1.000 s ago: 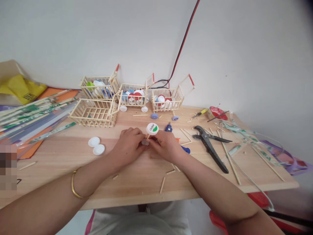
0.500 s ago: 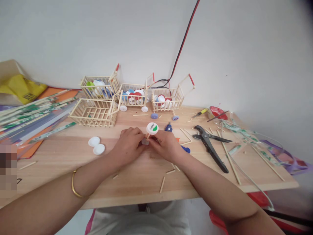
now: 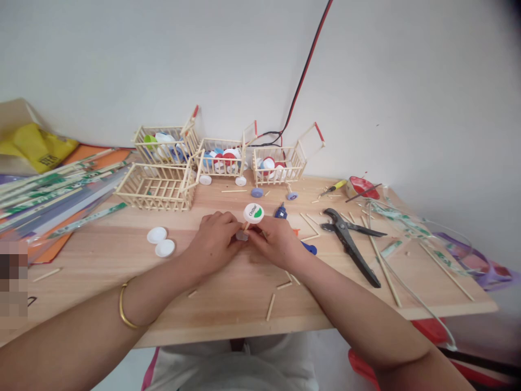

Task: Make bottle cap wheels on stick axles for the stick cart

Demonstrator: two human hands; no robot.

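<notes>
Close together over the middle of the table, both of my hands are closed around a small assembly. A white bottle cap (image 3: pixel 253 213) with green print stands up between them, and a short wooden stick (image 3: pixel 246 226) runs down from it. My right hand (image 3: pixel 279 241) pinches the stick just below the cap. The fingers of my left hand (image 3: pixel 217 239) are curled by a pale cap-like piece (image 3: pixel 241 235) at the lower end, mostly hidden by the fingers. A blue glue gun (image 3: pixel 280 211) lies partly behind my right hand.
Small stick-built carts (image 3: pixel 222 157) with bottle caps inside stand along the wall, beside a stick basket (image 3: pixel 157 187). Two white caps (image 3: pixel 165 248) lie left of my hands. Black pliers (image 3: pixel 352 247), loose sticks (image 3: pixel 270 307) and a white cable (image 3: pixel 415 301) lie rightward.
</notes>
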